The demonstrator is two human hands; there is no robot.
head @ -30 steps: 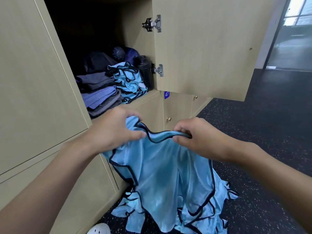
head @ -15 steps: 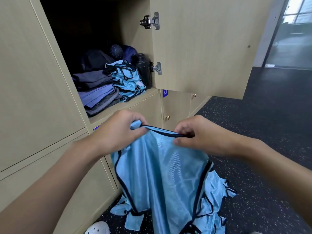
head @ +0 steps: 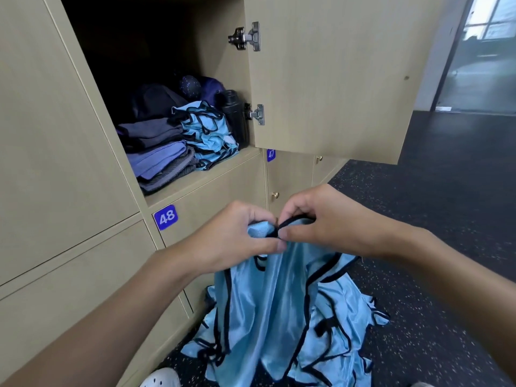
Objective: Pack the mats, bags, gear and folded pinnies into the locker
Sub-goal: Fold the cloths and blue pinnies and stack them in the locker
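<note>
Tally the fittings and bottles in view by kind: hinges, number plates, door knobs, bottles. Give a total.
Hinges: 2
Number plates: 2
Brass knobs: 2
Black bottle: 1
Total: 7

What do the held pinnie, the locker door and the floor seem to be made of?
The pinnie: thin synthetic fabric, probably polyester, by its sheen and limp folds. The door: likely laminated board, matte, with faint wood grain. The floor: probably rubber, dark with light specks.
</note>
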